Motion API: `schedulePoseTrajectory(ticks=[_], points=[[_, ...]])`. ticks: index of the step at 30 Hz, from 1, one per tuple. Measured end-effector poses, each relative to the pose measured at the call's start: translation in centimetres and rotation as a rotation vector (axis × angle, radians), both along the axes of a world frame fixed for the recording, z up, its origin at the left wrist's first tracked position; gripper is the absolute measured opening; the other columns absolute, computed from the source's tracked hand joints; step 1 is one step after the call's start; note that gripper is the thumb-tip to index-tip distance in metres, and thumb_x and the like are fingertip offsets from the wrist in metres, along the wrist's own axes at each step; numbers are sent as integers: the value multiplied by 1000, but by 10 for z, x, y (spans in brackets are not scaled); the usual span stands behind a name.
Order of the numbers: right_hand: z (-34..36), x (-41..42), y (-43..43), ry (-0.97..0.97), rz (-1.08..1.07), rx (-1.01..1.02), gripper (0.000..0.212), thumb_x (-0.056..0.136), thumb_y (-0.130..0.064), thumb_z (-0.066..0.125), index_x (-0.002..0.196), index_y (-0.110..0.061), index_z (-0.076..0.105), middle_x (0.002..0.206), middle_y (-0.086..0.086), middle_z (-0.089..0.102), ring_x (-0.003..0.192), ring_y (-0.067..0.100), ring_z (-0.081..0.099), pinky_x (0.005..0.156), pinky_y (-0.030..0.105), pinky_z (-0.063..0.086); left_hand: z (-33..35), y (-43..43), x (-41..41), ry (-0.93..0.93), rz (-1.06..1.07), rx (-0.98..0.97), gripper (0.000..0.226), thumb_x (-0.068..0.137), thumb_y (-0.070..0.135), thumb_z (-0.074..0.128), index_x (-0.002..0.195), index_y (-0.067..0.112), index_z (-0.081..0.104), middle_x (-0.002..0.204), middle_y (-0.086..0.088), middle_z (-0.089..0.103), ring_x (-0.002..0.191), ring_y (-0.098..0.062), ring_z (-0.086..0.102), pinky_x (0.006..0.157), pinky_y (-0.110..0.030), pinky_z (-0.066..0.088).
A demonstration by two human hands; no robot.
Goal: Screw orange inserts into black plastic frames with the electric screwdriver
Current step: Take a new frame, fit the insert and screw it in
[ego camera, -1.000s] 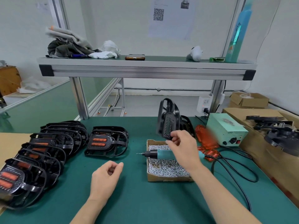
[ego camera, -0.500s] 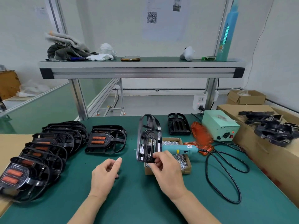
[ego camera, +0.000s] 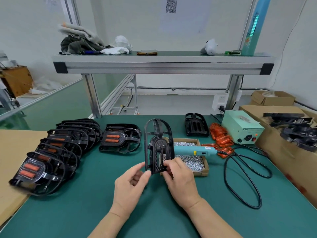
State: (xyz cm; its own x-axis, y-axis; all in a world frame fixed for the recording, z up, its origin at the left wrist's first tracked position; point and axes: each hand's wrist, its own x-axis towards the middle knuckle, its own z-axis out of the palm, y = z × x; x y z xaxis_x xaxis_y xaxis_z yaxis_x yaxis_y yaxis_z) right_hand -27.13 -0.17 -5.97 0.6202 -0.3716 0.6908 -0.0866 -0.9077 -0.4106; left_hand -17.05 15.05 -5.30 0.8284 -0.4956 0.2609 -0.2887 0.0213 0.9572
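- Black ribbed plastic frame (ego camera: 158, 148), upright: likely light, stiff; thin hoops may flex.
- Right hand (ego camera: 181, 182) pinches bottom edge, left hand (ego camera: 130, 186) pinches lower corner; best hold there.

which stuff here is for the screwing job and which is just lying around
For the job: black frame being held, electric screwdriver, screw box, orange inserts, finished frames, power unit.
Lying about: phone, cloths, cardboard box.

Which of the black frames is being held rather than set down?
The upright frame between the left hand and right hand, before the screw box; the others rest untouched.
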Motion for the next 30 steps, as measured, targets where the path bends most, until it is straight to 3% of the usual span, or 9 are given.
schedulePoseTrajectory(ticks=[5,9,12,16,20,24,27,30], points=[[2,-2,6,28,43,-94,21,81,-5,73,101,-10,67,94,3,62,80,23,63,67,37,55,-4,-2,-1,-109,17,36,40,86,12,75,92,51,72,78,4,73,69,-18,66,67,-32,59],[3,-2,8,25,65,-89,23,84,-3,74,105,-9,67,97,3,64,83,23,63,71,36,54,-11,-2,0,-190,65,59,28,89,12,72,81,38,66,72,9,69,61,-14,68,58,-33,59],[2,-3,8,-24,93,-27,27,88,-1,70,114,-6,63,100,4,67,88,21,65,80,31,53,-11,0,0,-267,96,93,28,88,15,74,82,39,60,71,13,66,58,-8,65,60,-28,56],[5,-7,6,-146,62,317,17,95,-12,60,108,-23,56,93,-11,65,86,4,64,80,18,51,-10,3,-2,-422,116,142,23,88,15,74,82,32,59,68,11,61,60,-7,60,64,-28,50],[15,-12,-1,-410,42,798,9,98,-22,53,106,-25,52,80,5,69,66,19,67,59,30,56,-7,4,-3,-580,165,153,16,86,9,75,84,18,63,72,12,57,66,-9,53,65,-23,46],[23,-27,-10,-580,167,1203,47,92,-47,49,115,-6,57,72,19,61,53,23,59,44,27,47,-6,5,-5,-793,187,141,7,87,19,59,90,14,63,80,4,60,69,-11,53,63,-25,46],[24,-38,-12,-584,293,1294,50,95,-56,48,103,-12,72,79,10,69,64,19,66,50,24,51,-7,5,-6,-904,161,174,10,88,22,51,98,22,54,84,2,63,70,-18,60,59,-31,52],[29,-40,-12,-556,333,1303,47,94,-48,48,97,-11,76,90,10,74,81,20,70,64,27,57,-7,6,-5,-904,174,178,12,89,19,50,100,23,52,87,0,63,71,-21,61,58,-33,54]])
